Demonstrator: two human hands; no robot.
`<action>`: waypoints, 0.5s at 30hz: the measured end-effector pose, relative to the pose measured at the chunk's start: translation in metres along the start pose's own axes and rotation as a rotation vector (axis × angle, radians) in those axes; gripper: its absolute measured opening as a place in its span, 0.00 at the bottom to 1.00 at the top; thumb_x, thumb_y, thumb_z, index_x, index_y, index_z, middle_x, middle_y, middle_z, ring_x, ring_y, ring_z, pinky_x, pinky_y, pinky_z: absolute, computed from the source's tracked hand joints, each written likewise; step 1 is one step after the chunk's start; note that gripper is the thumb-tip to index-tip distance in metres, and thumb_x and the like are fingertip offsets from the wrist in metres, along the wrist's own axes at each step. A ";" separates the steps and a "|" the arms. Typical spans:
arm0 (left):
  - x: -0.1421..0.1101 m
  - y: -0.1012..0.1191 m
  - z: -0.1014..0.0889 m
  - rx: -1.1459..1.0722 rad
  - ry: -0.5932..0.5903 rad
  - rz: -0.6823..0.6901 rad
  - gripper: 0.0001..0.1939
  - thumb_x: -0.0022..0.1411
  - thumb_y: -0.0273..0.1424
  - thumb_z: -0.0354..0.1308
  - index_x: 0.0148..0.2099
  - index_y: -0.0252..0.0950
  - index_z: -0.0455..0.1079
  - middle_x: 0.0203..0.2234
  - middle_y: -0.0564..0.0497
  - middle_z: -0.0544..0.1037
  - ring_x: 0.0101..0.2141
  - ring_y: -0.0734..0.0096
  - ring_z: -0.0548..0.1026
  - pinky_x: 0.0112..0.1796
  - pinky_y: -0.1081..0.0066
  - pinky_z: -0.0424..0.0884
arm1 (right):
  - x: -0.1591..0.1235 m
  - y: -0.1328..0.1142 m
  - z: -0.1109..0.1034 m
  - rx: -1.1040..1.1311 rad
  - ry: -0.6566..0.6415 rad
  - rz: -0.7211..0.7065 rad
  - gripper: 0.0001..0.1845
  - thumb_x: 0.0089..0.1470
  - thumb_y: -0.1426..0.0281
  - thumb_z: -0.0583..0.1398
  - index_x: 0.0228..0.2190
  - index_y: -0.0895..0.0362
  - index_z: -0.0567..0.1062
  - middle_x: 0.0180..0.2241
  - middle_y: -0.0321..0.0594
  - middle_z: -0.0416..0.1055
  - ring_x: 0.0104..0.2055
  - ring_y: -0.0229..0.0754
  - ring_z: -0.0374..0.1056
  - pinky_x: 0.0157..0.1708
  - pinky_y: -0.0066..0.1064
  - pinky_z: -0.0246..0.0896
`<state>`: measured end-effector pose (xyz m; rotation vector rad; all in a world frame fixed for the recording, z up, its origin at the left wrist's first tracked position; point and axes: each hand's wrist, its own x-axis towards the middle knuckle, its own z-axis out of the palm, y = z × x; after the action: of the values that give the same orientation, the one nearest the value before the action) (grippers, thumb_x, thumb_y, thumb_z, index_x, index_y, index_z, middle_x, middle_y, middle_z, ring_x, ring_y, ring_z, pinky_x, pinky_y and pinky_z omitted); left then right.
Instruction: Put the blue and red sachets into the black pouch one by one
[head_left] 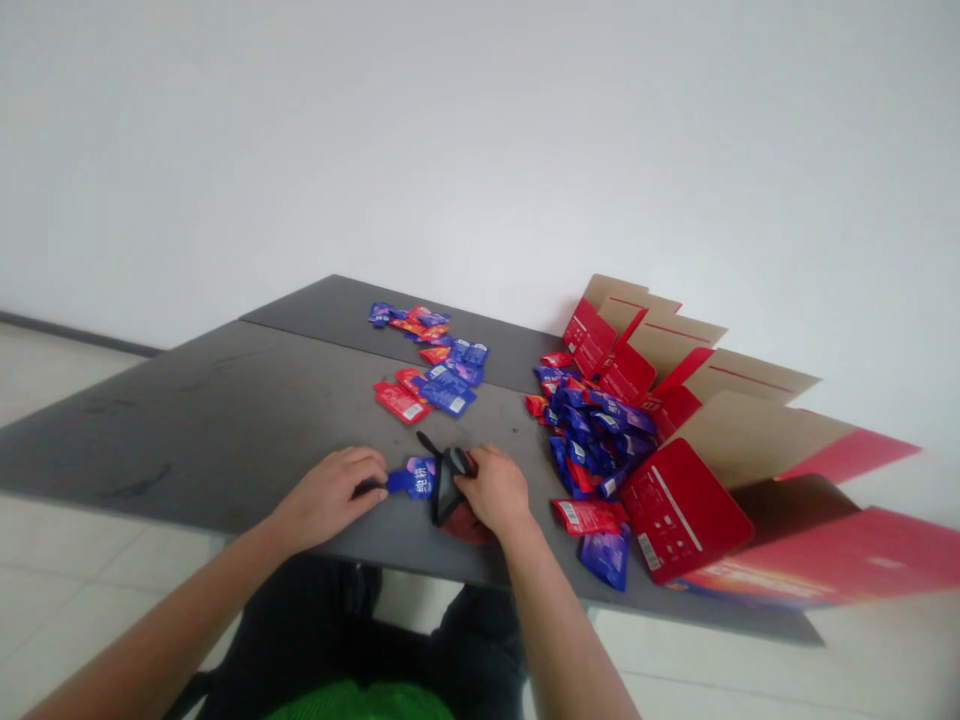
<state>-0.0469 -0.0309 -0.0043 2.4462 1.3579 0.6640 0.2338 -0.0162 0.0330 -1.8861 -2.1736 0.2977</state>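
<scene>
Near the table's front edge, my left hand (330, 497) pinches the left end of a blue packet (421, 478) lying flat. The packet's right end meets a black object (448, 492) with a rounded, reddish-brown lower part; its kind I cannot make out. My right hand (495, 490) is closed around the right side of this object, with the fingers over its top. A thin dark piece sticks out from it toward the far left. Part of the object is hidden under my right hand.
Red and blue packets (446, 390) lie in a loose row beyond my hands. To the right is a heap of similar packets (592, 430). Open red cardboard boxes (682, 510) with raised flaps line the right side of the grey table (187, 430). A white wall (450, 150) stands behind.
</scene>
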 end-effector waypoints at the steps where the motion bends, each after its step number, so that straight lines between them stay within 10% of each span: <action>1: 0.000 0.000 0.001 0.005 -0.002 0.000 0.07 0.69 0.36 0.59 0.42 0.41 0.76 0.46 0.48 0.80 0.47 0.59 0.76 0.51 0.60 0.70 | 0.000 -0.001 0.001 0.008 0.012 0.004 0.05 0.57 0.64 0.65 0.34 0.51 0.77 0.41 0.36 0.75 0.42 0.43 0.69 0.37 0.31 0.54; 6: -0.006 -0.006 -0.008 0.023 -0.064 0.045 0.09 0.69 0.35 0.57 0.47 0.41 0.76 0.51 0.46 0.79 0.52 0.57 0.76 0.56 0.59 0.69 | -0.002 -0.007 0.009 0.010 0.054 0.023 0.11 0.57 0.58 0.66 0.37 0.51 0.76 0.44 0.37 0.74 0.45 0.45 0.69 0.39 0.32 0.57; 15: 0.019 -0.026 -0.079 0.004 -0.531 0.058 0.14 0.58 0.36 0.66 0.48 0.46 0.81 0.54 0.49 0.82 0.53 0.55 0.80 0.54 0.65 0.73 | -0.015 -0.026 0.021 0.004 0.119 -0.002 0.17 0.56 0.53 0.67 0.40 0.50 0.75 0.44 0.38 0.74 0.46 0.47 0.69 0.40 0.34 0.61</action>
<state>-0.0972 -0.0007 0.0568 2.4249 1.0736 0.0063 0.2045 -0.0341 0.0201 -1.8493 -2.0958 0.1848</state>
